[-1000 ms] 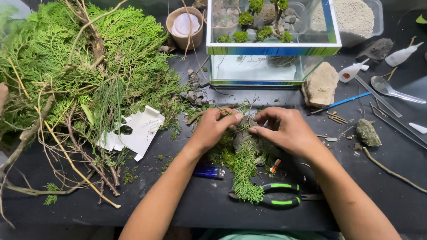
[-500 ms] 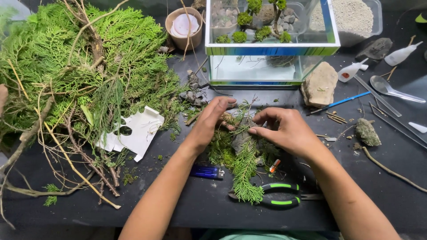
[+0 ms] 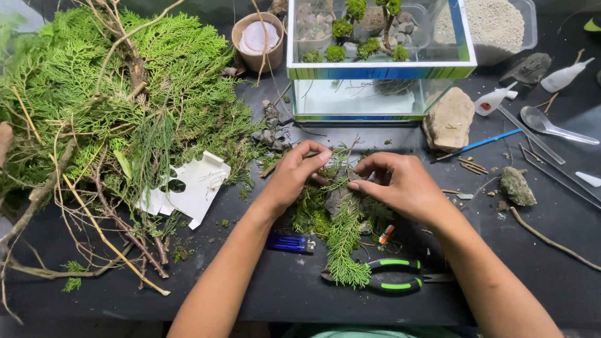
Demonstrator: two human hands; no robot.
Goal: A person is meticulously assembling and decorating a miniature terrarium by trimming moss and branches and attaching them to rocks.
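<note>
At the far left of my black table (image 3: 563,263) lies a large heap of green conifer cuttings (image 3: 113,94), mixed with bare brown twigs (image 3: 106,244) that trail toward the near edge. A piece of torn white card (image 3: 191,191) rests against the heap's right side. Behind it, a small brown cup (image 3: 258,40) stands at the back.

My left hand (image 3: 294,175) rests at the centre of the table, fingers curled and pinching the upper left part of a small bundle of green sprigs (image 3: 341,231). The bundle lies flat on the table between my two hands, its longest frond pointing toward me. A blue lighter (image 3: 289,243) lies just beside my left forearm, near the bundle's lower left.

Behind the bundle stands a glass tank (image 3: 375,69) holding stones and small green clumps. Loose grey stones (image 3: 269,128) sit at its left front corner.

My right hand (image 3: 400,184) meets the bundle from the right, thumb and forefinger closed on its upper part. Whether the hidden fingers press anything I cannot tell. Pliers with green and black handles (image 3: 391,275) lie under my right forearm, touching the frond tip. A small orange item (image 3: 386,233) lies beside the bundle.

To the right are a flat tan rock (image 3: 449,119), a blue stick (image 3: 479,144), a mossy stone (image 3: 517,186), two white squeeze bottles (image 3: 494,100), a clear spoon (image 3: 551,124) and a tub of pale gravel (image 3: 494,25).
</note>
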